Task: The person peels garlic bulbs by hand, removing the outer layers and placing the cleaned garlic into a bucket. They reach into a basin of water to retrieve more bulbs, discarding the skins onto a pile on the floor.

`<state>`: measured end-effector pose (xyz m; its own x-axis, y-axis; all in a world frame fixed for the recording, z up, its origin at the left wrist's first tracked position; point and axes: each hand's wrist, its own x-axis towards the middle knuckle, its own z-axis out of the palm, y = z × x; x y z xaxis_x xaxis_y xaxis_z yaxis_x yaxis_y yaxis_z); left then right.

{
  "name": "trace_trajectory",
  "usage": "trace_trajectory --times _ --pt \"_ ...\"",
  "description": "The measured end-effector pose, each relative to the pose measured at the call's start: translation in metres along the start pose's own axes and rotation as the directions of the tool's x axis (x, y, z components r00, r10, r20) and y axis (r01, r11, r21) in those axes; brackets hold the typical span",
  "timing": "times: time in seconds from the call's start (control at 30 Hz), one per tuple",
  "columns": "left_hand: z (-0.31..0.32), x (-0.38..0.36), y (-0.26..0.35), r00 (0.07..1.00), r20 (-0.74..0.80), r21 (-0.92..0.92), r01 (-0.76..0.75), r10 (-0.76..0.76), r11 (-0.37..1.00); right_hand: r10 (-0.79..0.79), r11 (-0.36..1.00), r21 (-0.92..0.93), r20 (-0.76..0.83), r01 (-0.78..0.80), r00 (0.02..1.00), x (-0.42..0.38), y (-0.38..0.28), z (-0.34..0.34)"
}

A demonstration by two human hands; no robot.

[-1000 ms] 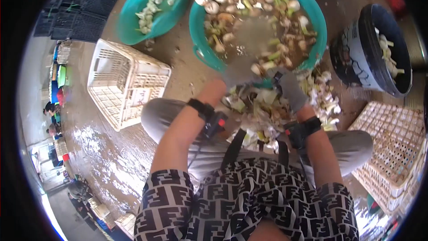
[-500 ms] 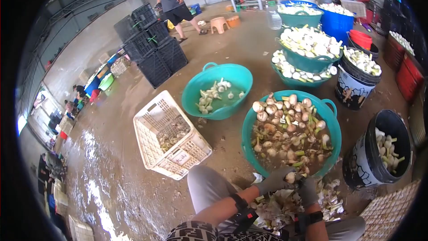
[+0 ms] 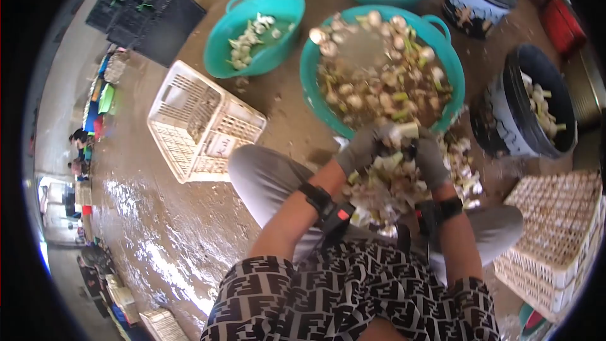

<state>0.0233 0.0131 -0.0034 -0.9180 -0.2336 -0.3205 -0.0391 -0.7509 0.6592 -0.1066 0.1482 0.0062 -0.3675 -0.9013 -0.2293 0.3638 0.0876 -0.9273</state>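
My left hand (image 3: 364, 148), in a grey glove, is closed around a garlic bulb (image 3: 396, 134) with its pale stem (image 3: 409, 129) pointing right. Close beside it, my gloved right hand (image 3: 430, 156) is closed at the same bulb; whether it holds a tool too is hidden. Both hands are just past the near rim of a green tub (image 3: 308, 82) full of unpeeled garlic in murky water. Loose peelings (image 3: 385, 189) lie beneath my hands, between my knees.
A second green tub (image 3: 218, 44) with white bulbs stands ahead left, a white crate (image 3: 208, 163) before it. Black buckets (image 3: 505, 110) (image 3: 457, 6) of garlic stand right. Stacked crates (image 3: 549, 240) are at near right, black crates (image 3: 167, 28) far left.
The view has tilted downward, so the tubs and crates appear higher and the standing person has left the frame. Both hands remain together at the bulb, whose stem now shows.
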Motion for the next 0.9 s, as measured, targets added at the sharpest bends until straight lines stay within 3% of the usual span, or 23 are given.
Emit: trace_trajectory --times 0.07,0.17,0.27,0.3,0.33,0.37,0.4,0.43,0.53,0.6,0.67,0.77,0.87,0.9 --pt "0.01 -0.01 0.017 0.985 0.169 -0.215 0.077 -0.041 0.974 -0.173 0.905 -0.419 -0.192 0.079 0.966 0.002 0.004 0.008" --pt "0.036 -0.011 0.02 0.977 -0.188 -0.207 0.057 -0.097 0.977 -0.381 0.667 -0.73 -0.166 0.146 0.91 0.006 0.011 0.003" --pt "0.011 0.0 0.008 0.991 -0.121 0.197 -0.028 0.053 0.98 -0.434 0.564 -0.791 -0.038 0.239 0.9 -0.002 -0.003 0.007" --pt "0.014 -0.003 0.002 0.964 -0.213 0.391 -0.062 0.156 0.918 -0.323 0.772 -0.604 -0.1 0.201 0.941 -0.004 -0.002 0.012" --pt "0.014 -0.002 -0.002 0.945 -0.265 0.384 -0.081 0.194 0.92 -0.199 0.919 -0.37 -0.131 0.138 0.971 -0.005 -0.001 0.018" --pt "0.012 0.0 -0.005 0.92 -0.315 0.38 -0.102 0.232 0.92 -0.073 0.992 -0.11 -0.128 0.059 0.989 -0.006 0.0 0.021" --pt "0.009 0.002 -0.008 0.892 -0.364 0.378 -0.123 0.269 0.918 -0.101 0.993 -0.078 -0.118 0.092 0.988 -0.005 0.007 0.016" --pt "-0.002 0.003 -0.008 0.944 -0.314 0.107 -0.073 0.103 0.992 -0.126 0.992 -0.045 -0.109 0.122 0.986 -0.004 0.019 0.009" --pt "0.0 0.009 -0.001 0.969 -0.238 -0.25 0.008 -0.069 0.968 -0.191 0.979 0.071 -0.019 0.192 0.981 -0.009 0.008 0.017" --pt "-0.001 0.005 0.011 0.93 -0.367 0.164 0.07 -0.005 0.984 -0.229 0.973 -0.042 -0.034 0.227 0.973 -0.011 0.004 0.018" --pt "0.015 -0.005 0.026 0.82 -0.546 0.569 0.215 0.17 0.794 -0.27 0.913 -0.348 -0.126 0.213 0.955 -0.012 0.01 0.013" --pt "0.029 -0.009 0.024 0.817 -0.455 0.609 -0.004 0.353 0.793 0.015 0.999 0.035 -0.204 -0.008 0.979 -0.012 0.01 0.018" --pt "-0.006 0.015 0.003 0.834 -0.372 0.869 0.159 0.408 0.468 0.058 0.985 -0.147 -0.233 -0.095 0.971 -0.015 -0.001 0.034" --pt "-0.025 0.02 -0.001 0.86 -0.296 0.862 0.053 0.416 0.504 -0.079 0.94 -0.34 -0.2 0.006 0.977 -0.015 -0.002 0.026"
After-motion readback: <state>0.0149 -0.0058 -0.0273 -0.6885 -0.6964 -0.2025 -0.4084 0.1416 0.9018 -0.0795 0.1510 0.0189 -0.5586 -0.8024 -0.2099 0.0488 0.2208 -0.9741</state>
